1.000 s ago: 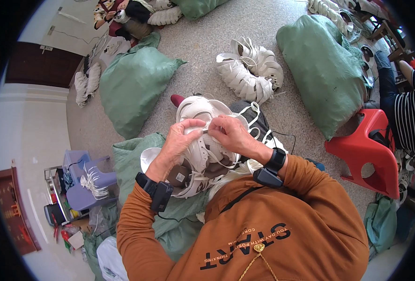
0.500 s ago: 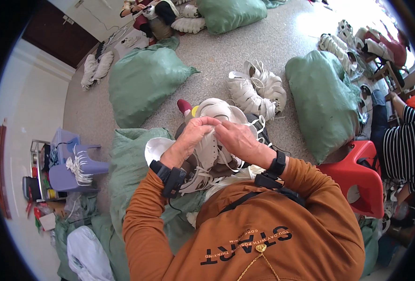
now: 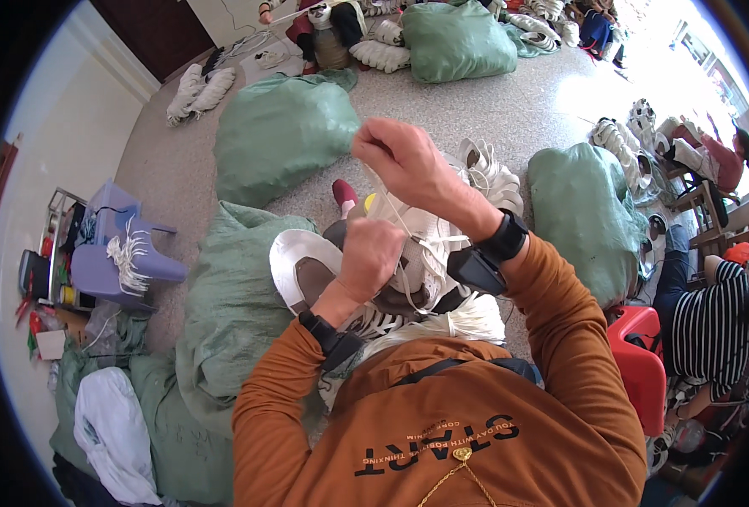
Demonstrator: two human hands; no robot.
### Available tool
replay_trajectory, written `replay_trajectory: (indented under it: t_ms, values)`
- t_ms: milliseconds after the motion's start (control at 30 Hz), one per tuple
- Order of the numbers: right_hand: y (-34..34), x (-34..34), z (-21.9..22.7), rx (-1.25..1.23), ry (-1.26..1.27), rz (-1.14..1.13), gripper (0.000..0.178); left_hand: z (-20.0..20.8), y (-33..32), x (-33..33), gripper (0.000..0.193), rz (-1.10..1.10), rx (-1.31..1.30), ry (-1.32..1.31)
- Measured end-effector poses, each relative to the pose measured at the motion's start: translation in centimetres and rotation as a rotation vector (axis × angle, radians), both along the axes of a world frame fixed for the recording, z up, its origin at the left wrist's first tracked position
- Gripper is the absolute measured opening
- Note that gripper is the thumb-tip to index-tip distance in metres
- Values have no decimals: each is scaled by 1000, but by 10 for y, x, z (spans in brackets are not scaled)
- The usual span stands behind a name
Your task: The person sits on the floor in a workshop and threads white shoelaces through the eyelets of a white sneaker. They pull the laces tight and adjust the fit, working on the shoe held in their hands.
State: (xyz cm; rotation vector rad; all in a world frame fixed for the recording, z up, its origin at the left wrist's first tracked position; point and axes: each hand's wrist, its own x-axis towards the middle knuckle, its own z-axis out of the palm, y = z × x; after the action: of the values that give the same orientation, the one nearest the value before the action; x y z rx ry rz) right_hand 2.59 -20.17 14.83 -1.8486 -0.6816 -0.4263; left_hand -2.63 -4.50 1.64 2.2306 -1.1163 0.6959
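Shoe: white sneaker with a grey-brown lining, resting in the lap of the person in the orange top, toe pointing away from the body.
Lace: white shoelace, drawn taut from the shoe's eyelets upward.
Right hand: right hand raised above the shoe, clenched on the upper end of the lace; black band at the wrist.
Left hand: left hand closed on the shoe's upper, steadying it from the near side; black band at the wrist.
Second shoe: white sole lying just left of the shoe, touching it.
Lace bundle: white strands heaped just below the shoe, on the lap.
Sacks: green sack left of the shoe, under the second shoe; another beyond it; a third to its right.
Stool: purple plastic stool well left of the shoe, white laces draped on it.
Chair: red plastic seat, right of the shoe, beside a person in stripes.
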Motion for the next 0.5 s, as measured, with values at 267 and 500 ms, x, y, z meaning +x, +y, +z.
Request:
replay_trajectory:
  t_ms: [267,500]
  values:
    - [-9,-30,-43,-66,-7,-71,13,22,29,28,19,36,547,-20]
    - [-32,-78,-137,-318,-26,-256,17,184,22,-15,21,100,103,-390]
